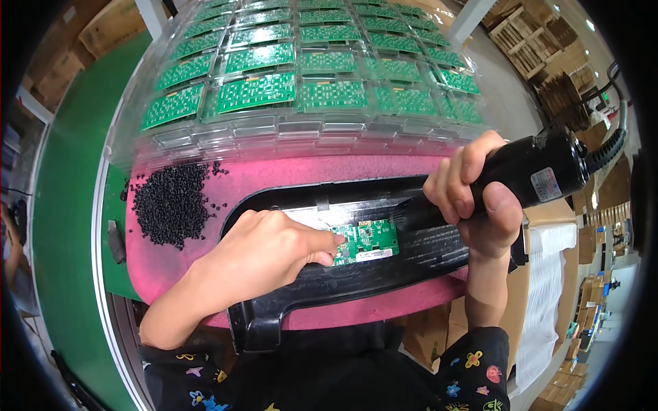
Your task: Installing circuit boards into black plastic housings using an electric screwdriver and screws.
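A green circuit board [377,236] with a white label strip lies inside a long black plastic housing [301,296]. My left hand [264,250] reaches over the housing's left part, its thumb and fingers closed at the board's left end. In my right hand [480,195] is a thick black electric screwdriver [521,171], fingers wrapped round its body. The tool slants down to the left, and its dark front end is close to the board's right edge. Whether its tip touches anything I cannot make out.
The housing rests on a pink mat [157,264]. A heap of small black screws or similar parts [171,205] lies at left. Beyond the mat, stacked clear trays [267,130] hold many green boards. A dark cable [610,147] trails from the screwdriver. White sheets [548,288] lie on the right.
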### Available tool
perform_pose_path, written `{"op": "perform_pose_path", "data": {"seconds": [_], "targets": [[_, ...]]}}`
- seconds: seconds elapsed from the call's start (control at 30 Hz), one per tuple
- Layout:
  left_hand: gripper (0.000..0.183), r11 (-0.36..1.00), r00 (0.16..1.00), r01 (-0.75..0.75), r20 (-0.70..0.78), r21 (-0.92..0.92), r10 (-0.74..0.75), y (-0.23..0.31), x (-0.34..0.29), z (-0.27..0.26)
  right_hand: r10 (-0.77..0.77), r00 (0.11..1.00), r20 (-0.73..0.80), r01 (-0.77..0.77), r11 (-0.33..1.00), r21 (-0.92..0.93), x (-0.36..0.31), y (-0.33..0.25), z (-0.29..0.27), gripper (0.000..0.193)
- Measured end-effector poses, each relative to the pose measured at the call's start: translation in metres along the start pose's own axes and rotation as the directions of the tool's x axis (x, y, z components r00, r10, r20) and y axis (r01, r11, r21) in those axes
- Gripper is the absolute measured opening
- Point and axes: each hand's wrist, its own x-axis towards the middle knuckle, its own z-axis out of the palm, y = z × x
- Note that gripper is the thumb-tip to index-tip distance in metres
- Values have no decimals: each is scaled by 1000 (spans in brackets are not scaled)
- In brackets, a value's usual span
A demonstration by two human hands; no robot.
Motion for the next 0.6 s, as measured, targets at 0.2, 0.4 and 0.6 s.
{"op": "perform_pose_path", "data": {"seconds": [0.2, 0.4, 0.6], "targets": [[11, 999, 999, 27, 27, 35, -28, 0, 1, 0, 22, 1000, -13, -22, 1000, 2, 2, 3, 7, 33], [10, 1000, 998, -7, -60, 11, 7, -2, 2, 4, -67, 995, -74, 71, 996, 56, -7, -2, 17, 30], [14, 967, 960, -192, -235, -168, 150, -2, 4, 4, -303, 952, -36, 300, 913, 276, -17, -40, 47, 29]]}}
